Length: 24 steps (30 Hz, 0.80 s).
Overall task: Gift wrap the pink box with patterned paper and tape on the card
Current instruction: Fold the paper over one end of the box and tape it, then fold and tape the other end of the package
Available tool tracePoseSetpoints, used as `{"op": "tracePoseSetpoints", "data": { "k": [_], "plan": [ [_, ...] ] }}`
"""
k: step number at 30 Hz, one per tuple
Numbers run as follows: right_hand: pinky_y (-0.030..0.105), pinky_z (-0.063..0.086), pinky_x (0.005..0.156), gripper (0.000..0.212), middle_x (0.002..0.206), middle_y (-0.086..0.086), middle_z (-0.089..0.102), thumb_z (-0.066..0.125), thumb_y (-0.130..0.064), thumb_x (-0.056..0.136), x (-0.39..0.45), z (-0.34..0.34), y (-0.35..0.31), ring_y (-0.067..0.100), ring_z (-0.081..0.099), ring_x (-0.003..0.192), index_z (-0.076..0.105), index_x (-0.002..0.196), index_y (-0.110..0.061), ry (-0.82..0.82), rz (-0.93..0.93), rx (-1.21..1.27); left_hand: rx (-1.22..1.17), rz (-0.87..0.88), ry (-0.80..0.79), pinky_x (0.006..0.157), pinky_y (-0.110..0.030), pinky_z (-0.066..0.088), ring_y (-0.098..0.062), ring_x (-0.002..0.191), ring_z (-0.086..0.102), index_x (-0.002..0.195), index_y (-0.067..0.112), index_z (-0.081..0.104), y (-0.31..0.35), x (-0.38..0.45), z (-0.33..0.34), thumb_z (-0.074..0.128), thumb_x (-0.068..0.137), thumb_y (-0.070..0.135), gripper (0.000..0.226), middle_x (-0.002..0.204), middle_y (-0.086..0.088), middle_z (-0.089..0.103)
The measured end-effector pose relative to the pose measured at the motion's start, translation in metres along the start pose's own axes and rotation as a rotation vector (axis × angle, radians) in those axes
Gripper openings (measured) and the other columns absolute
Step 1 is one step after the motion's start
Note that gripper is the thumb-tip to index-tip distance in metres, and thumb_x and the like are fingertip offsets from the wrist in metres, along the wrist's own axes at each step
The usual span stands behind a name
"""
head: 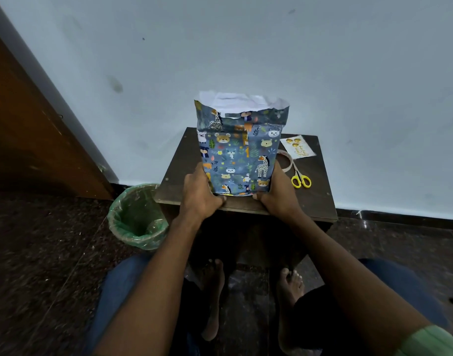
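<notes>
I've got the wrapped box (237,155) upright on the counter (310,199), left grip (201,194) and right grip (278,195) clamped on its sides, top paper open.

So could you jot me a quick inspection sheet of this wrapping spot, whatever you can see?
Surface: small dark table against a pale wall.
Job's things: box stands on end in animal-print paper, top end open with white paper inside showing; card, tape and scissors lie on the table to its right.
Clutter: nothing seen on the table.
Hands: left hand and right hand grip the box's lower sides.
Cables: nothing seen.
Surroundings: green-lined bin on a dark speckled floor left of the table; brown door at far left.
</notes>
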State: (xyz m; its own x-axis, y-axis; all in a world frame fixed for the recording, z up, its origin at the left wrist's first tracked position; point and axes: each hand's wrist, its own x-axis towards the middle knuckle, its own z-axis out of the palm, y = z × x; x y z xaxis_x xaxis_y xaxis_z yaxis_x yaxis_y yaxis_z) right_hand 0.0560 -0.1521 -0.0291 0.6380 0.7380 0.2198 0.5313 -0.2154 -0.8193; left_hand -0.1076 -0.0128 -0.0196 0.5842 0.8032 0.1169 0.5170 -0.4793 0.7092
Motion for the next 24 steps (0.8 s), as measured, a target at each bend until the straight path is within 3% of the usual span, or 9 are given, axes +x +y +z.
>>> {"op": "tracePoseSetpoints", "data": {
  "k": [2, 5, 10, 14, 17, 24],
  "plan": [
    [0.04, 0.057, 0.095, 0.084, 0.132, 0.001, 0.066, 0.087, 0.004, 0.068, -0.001, -0.001, -0.001, 0.02, 0.063, 0.122, 0.049, 0.141, -0.011, -0.004, -0.001, 0.003, -0.081, -0.013, -0.021, 0.095, -0.033, 0.057, -0.017, 0.109, 0.066, 0.133, 0.02, 0.053, -0.004, 0.001, 0.001, 0.1, 0.068, 0.035, 0.081, 0.113, 0.005, 0.071],
    [0.037, 0.057, 0.097, 0.084, 0.132, 0.0, 0.066, 0.087, 0.004, 0.069, -0.001, -0.002, -0.002, 0.017, 0.063, 0.121, 0.046, 0.141, -0.011, -0.035, 0.01, 0.023, -0.049, 0.006, 0.044, 0.091, -0.041, 0.059, -0.024, 0.111, 0.067, 0.134, 0.021, 0.051, -0.008, -0.002, 0.006, 0.091, 0.081, 0.045, 0.071, 0.116, 0.0, 0.073],
    [0.029, 0.056, 0.096, 0.093, 0.133, -0.009, 0.067, 0.1, -0.028, 0.065, -0.003, -0.002, -0.006, 0.01, 0.066, 0.119, 0.043, 0.138, -0.021, -0.084, 0.071, 0.076, 0.014, 0.003, 0.076, 0.09, -0.05, 0.059, -0.029, 0.113, 0.065, 0.136, 0.022, 0.046, -0.008, -0.003, 0.01, 0.089, 0.082, 0.046, 0.073, 0.118, -0.002, 0.072],
    [0.038, 0.056, 0.1, 0.091, 0.134, -0.005, 0.068, 0.1, -0.022, 0.064, -0.003, 0.001, -0.006, 0.017, 0.064, 0.125, 0.046, 0.138, -0.018, -0.023, 0.057, 0.015, 0.053, -0.02, 0.029, 0.094, -0.05, 0.058, -0.029, 0.12, 0.062, 0.134, 0.023, 0.045, -0.007, -0.002, 0.006, 0.099, 0.068, 0.044, 0.088, 0.122, -0.003, 0.068],
    [0.042, 0.056, 0.099, 0.087, 0.131, -0.005, 0.07, 0.099, -0.021, 0.065, -0.005, 0.005, -0.003, 0.019, 0.066, 0.122, 0.049, 0.136, -0.019, 0.03, 0.081, -0.007, 0.086, -0.058, 0.084, 0.092, -0.049, 0.059, -0.03, 0.116, 0.063, 0.131, 0.023, 0.046, -0.005, -0.004, 0.012, 0.1, 0.068, 0.041, 0.085, 0.117, -0.005, 0.066],
    [0.031, 0.055, 0.098, 0.088, 0.131, -0.007, 0.07, 0.099, -0.023, 0.065, -0.007, 0.005, -0.006, 0.01, 0.065, 0.119, 0.049, 0.138, -0.019, 0.026, 0.057, 0.032, 0.091, -0.094, 0.142, 0.086, -0.044, 0.059, -0.027, 0.109, 0.066, 0.129, 0.025, 0.05, -0.001, -0.004, 0.014, 0.102, 0.066, 0.037, 0.082, 0.112, -0.002, 0.067]
  ]
}}
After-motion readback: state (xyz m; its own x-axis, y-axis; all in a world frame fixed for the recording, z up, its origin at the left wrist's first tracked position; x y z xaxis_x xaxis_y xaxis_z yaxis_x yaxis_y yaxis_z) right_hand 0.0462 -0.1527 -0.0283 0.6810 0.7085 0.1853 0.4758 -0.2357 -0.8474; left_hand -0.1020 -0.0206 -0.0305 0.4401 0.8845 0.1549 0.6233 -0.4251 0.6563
